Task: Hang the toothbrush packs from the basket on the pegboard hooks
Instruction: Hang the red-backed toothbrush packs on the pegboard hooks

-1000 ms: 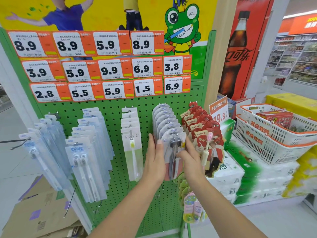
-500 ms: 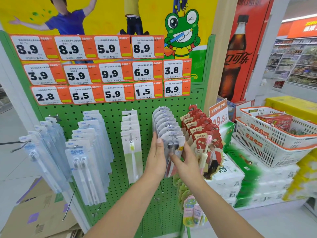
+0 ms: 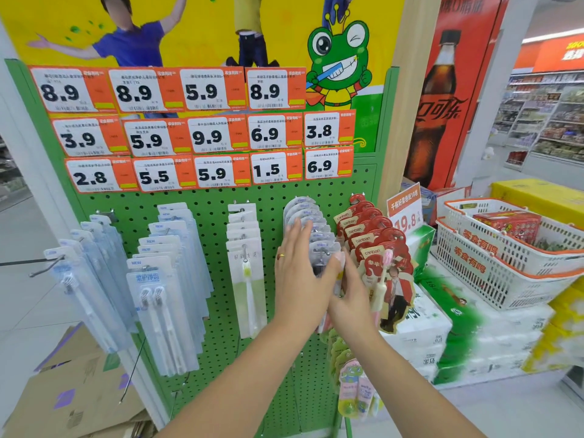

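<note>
Toothbrush packs (image 3: 316, 235) with clear rounded tops hang in a row on one hook near the right edge of the pegboard (image 3: 202, 203). Left hand (image 3: 300, 279) lies flat on their front, fingers straight, probably to press them back. Right hand (image 3: 350, 298) supports the front pack from the side; its grip I cannot tell.

The left hand (image 3: 301, 276) has opened flat over the grey toothbrush packs (image 3: 311, 229); the right hand (image 3: 350, 295) now holds the front pack lower down
</note>
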